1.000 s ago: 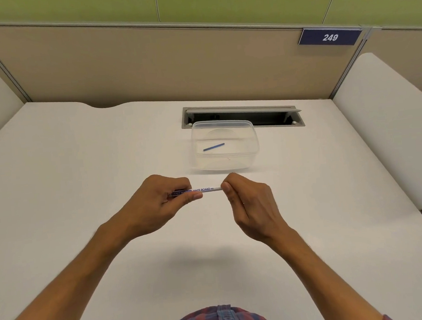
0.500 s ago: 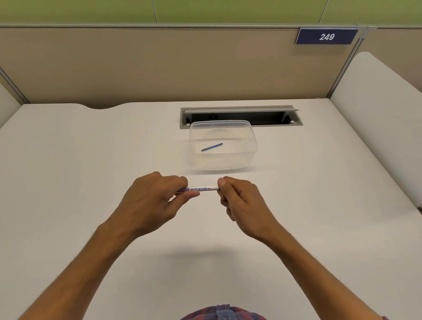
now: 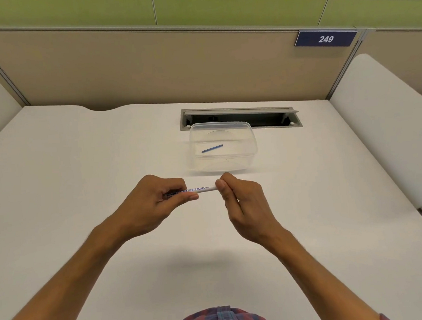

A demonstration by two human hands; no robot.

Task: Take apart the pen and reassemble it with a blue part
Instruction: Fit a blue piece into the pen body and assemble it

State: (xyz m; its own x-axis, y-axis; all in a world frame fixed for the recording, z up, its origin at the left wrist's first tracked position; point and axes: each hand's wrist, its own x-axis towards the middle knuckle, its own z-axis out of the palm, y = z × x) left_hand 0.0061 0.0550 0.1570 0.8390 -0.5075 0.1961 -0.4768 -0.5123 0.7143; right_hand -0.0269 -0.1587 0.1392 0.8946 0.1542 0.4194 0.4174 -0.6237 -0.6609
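**Pen Disassembly: Status at Initial Grip**

The slim white plastic whiteboard pen [image 3: 202, 189] with blue lettering is held level above the white desk [image 3: 80, 169], just in front of the clear rectangular plastic container [image 3: 250, 154]. The left hand [image 3: 155, 206] grips the pen's left portion, fingers curled over the barrel and thumb beneath it. The right hand [image 3: 243, 202] pinches the pen's right end between thumb and fingers; what lies under those fingertips is hidden.

The thin blue rod-shaped part [image 3: 212, 148] lies inside the container, untouched and well apart from both hands.

Progress assessment: the pen appears fully assembled, with no separated pieces visible near the container. Disassembly is judged to be at its start. Remaining steps: open the pen at the right end, withdraw the existing inner part, fetch the blue part from the container, insert it, and close the pen.
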